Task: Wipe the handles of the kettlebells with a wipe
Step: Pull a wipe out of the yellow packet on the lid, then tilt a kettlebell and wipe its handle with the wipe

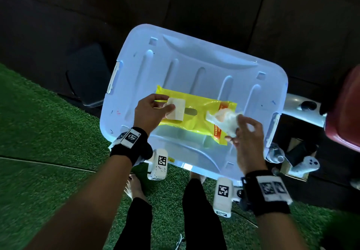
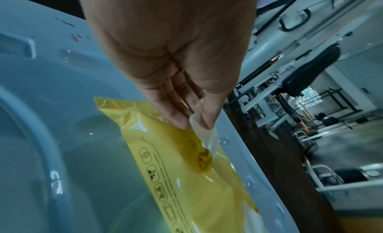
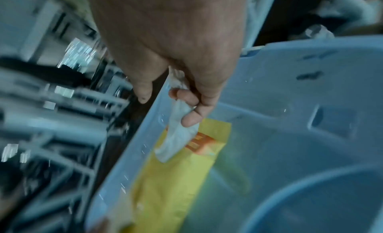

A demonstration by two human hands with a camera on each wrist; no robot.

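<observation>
A yellow wipes pack [image 1: 196, 117] lies on the pale blue lid [image 1: 194, 64] of a storage bin. My left hand [image 1: 153, 111] pinches the pack's pale seal flap [image 1: 175, 109], peeled back from the slot; in the left wrist view the flap [image 2: 204, 133] sits between thumb and fingertips over the pack [image 2: 186, 179]. My right hand [image 1: 243, 130] grips a crumpled white wipe [image 1: 224, 121] above the pack's right end; in the right wrist view the wipe [image 3: 178, 138] hangs from the curled fingers over the pack [image 3: 176, 187]. No kettlebell shows.
The bin stands on green artificial turf [image 1: 48, 132] beside dark floor mats. A red padded seat [image 1: 346, 109], a water bottle [image 1: 274, 154] and a white controller [image 1: 305, 166] sit to the right. Gym machines [image 2: 300, 89] fill the background. My feet stand below the bin.
</observation>
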